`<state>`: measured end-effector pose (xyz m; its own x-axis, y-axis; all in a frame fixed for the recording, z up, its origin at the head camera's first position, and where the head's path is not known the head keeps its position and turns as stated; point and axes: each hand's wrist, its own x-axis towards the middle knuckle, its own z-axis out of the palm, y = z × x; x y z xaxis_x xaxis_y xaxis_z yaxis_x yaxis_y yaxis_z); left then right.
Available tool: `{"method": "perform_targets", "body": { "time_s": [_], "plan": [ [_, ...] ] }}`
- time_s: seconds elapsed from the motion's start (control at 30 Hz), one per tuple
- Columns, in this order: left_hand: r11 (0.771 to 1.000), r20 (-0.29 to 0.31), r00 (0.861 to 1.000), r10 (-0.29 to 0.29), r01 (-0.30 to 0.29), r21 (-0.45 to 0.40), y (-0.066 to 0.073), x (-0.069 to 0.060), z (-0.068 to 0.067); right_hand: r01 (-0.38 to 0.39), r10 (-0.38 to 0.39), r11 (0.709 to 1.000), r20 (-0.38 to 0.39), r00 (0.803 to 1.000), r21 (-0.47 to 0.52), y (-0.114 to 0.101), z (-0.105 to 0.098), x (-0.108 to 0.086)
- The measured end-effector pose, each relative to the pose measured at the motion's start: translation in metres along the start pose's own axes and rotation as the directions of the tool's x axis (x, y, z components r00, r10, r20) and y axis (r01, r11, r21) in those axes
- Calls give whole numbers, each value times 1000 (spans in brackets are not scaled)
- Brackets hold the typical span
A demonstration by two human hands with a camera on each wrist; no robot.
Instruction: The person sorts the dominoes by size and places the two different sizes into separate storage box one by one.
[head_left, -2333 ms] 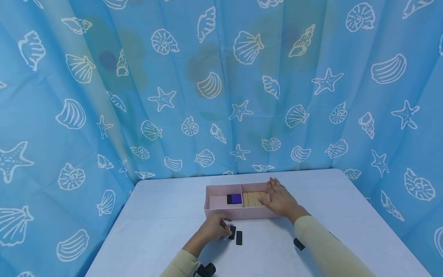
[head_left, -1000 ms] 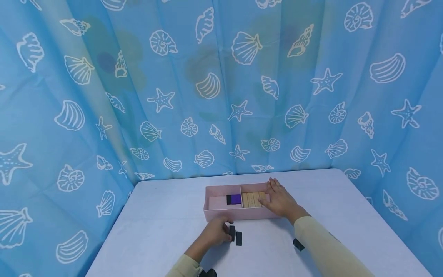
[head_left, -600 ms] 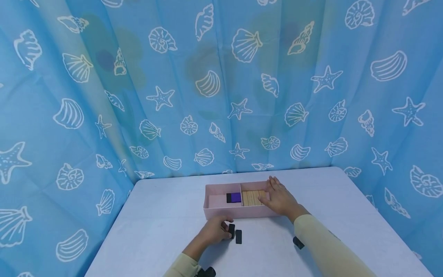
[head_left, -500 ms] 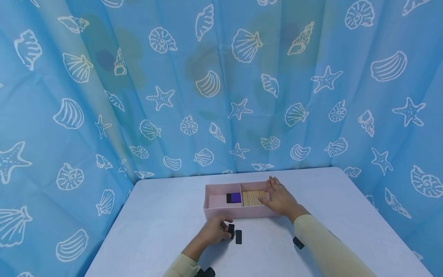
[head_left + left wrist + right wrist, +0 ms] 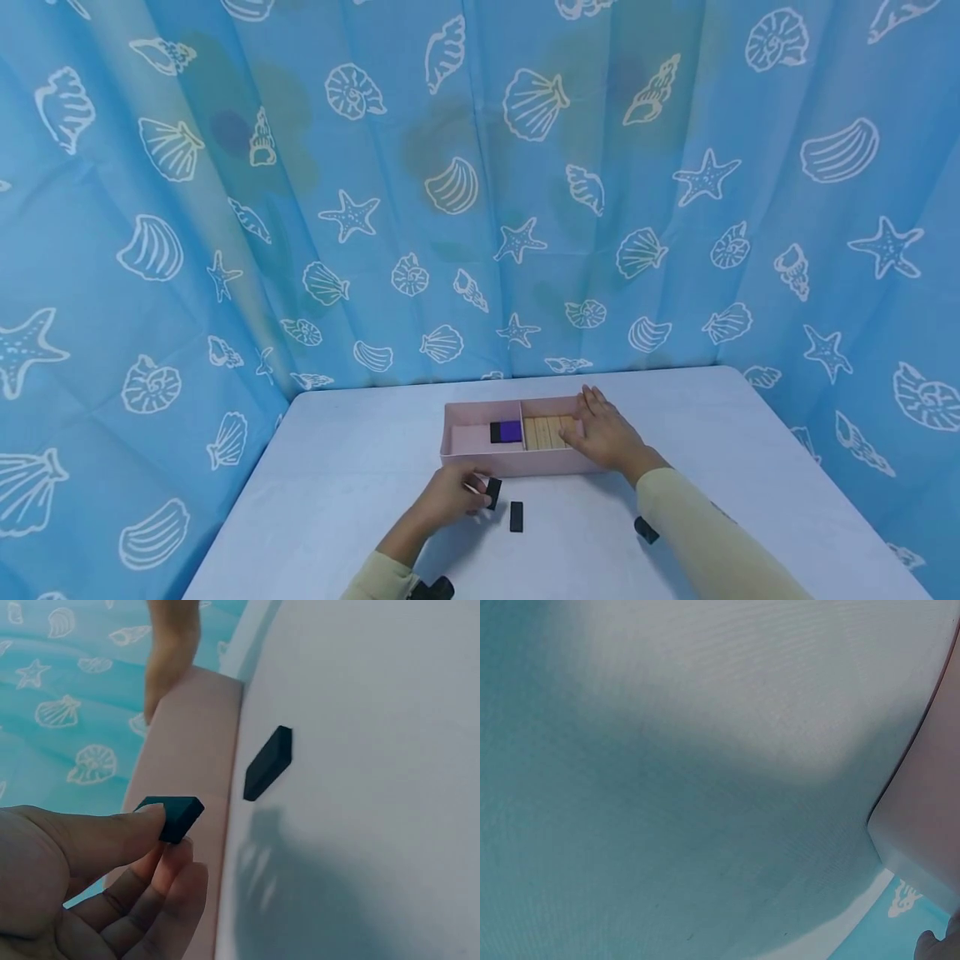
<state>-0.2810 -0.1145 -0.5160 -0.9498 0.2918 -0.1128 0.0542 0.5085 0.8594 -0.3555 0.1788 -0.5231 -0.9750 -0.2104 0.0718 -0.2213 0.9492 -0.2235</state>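
My left hand (image 5: 448, 497) pinches a small flat black rectangular block (image 5: 492, 493) between thumb and fingers, just in front of the pink box (image 5: 480, 464). In the left wrist view this block (image 5: 182, 816) is tilted and held clear of the table. A second black block (image 5: 517, 517) lies on the table to its right. With straight fingers, my right hand (image 5: 609, 433) rests on the box's right end, covering part of it. The left compartment holds a purple block (image 5: 511, 431) beside a black block (image 5: 495, 432). A row of several pale wooden blocks (image 5: 543, 433) fills the right compartment.
A white table (image 5: 360, 467) bears the box, with a blue shell-print curtain (image 5: 480, 208) behind and at the sides. A thin divider (image 5: 522, 427) splits the box. Both wrists carry black cameras (image 5: 433, 588).
The left hand has lifted the nearer black block off the table and drawn it slightly left and toward the box. The right hand stays in place.
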Motion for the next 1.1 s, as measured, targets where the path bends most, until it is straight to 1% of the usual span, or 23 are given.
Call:
{"method": "perform_targets", "body": {
  "time_s": [0.1, 0.23, 0.5, 0.67, 0.87, 0.9, 1.0, 1.1],
  "plan": [
    [1000, -15, 1000, 8, -9, -28, 0, -1, -6, -2, 2, 1000, 7, 1000, -1, 0, 0, 0],
    [999, -30, 1000, 2, -4, -50, 3, -3, -14, 0, 0, 1000, 10, 1000, 1, 0, 0, 1],
    [998, -54, 998, 28, -31, -62, 10, -3, -28, 4, -4, 1000, 12, 1000, -7, 1, 0, 2],
    [994, -73, 997, 32, -39, -99, 12, 2, -36, 2, -2, 1000, 22, 1000, -12, -1, -1, 1],
    [989, -110, 994, 10, -26, -147, 14, 11, -43, 2, -2, 1000, 26, 1000, -7, -4, -1, -1],
    [986, -110, 994, 2, -20, -164, 14, 13, -44, 0, 0, 1000, 26, 1000, -4, -4, -1, -1],
    [979, -106, 994, 10, -31, -204, 17, 18, -46, -8, 8, 1000, 20, 1000, -8, -3, 0, 0],
    [971, -97, 995, 7, -30, -238, 19, 24, -47, -7, 7, 1000, 7, 1000, 1, -1, 1, 0]
  ]
}}
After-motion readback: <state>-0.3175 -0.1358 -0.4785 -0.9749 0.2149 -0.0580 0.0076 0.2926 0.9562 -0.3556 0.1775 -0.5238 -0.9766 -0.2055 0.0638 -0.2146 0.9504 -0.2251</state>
